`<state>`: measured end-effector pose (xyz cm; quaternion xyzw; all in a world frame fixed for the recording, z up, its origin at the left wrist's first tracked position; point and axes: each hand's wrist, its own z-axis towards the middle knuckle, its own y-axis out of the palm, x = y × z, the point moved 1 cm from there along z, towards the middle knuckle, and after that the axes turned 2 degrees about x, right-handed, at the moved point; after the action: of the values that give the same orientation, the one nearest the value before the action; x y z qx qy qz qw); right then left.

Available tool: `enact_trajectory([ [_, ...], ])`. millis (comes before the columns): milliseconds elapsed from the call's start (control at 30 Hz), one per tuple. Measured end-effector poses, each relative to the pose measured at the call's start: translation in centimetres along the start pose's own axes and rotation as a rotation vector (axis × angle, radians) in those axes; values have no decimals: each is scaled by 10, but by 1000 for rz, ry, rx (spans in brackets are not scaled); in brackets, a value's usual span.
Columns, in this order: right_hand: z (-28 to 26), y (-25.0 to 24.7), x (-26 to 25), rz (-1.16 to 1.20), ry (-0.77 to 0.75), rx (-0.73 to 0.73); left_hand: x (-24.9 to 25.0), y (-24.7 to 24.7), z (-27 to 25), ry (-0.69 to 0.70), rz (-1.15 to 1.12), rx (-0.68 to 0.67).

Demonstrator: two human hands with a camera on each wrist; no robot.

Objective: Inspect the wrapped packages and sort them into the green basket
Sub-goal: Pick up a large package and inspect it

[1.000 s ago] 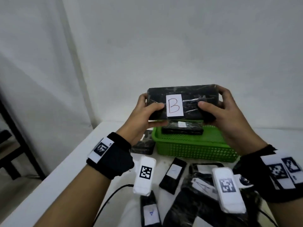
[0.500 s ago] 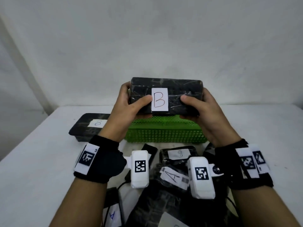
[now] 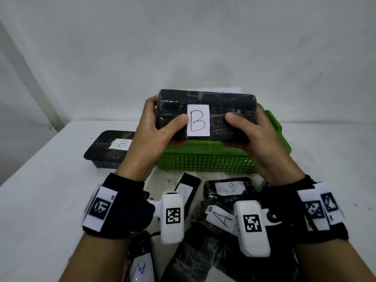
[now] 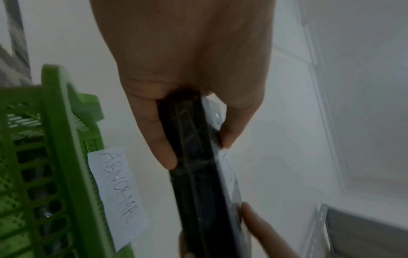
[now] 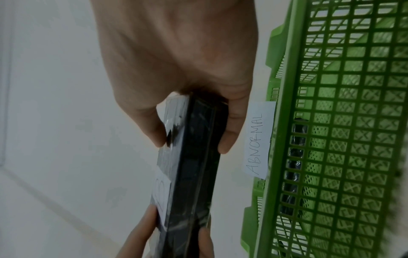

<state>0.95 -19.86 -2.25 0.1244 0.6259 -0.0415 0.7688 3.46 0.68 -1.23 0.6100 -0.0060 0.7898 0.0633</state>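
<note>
A black wrapped package (image 3: 215, 112) with a white label marked B is held upright above the green basket (image 3: 205, 161). My left hand (image 3: 160, 129) grips its left end, thumb on the front face. My right hand (image 3: 246, 129) grips its right end the same way. The left wrist view shows the package (image 4: 194, 165) edge-on between thumb and fingers, and so does the right wrist view, package (image 5: 194, 165). The basket (image 5: 331, 139) carries a paper tag reading ABNORMAL (image 5: 258, 139) and holds at least one dark package.
Another black package marked B (image 3: 109, 149) lies on the white table left of the basket. Several more wrapped packages, marked A (image 3: 219, 218) and 1 (image 3: 230, 188), lie in a heap near the table's front edge. A wall stands close behind.
The head view swung right and down, so the table and the left B package came into sight. Both hands kept their grip and the held package sank closer to the basket.
</note>
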Motion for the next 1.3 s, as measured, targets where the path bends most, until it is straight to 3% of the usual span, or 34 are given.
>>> enact_trajectory([
  [533,-2,3,12,-85,-33,121,-15,8,0,-15,75,75],
  [767,-2,1,11,-80,-15,90,-16,8,-1,-31,132,63],
  [1167,-8,1,4,-123,1,44,-13,3,-1,-42,-35,11],
  [1300,-9,1,-4,8,58,51,-13,-2,3,-44,-42,12],
])
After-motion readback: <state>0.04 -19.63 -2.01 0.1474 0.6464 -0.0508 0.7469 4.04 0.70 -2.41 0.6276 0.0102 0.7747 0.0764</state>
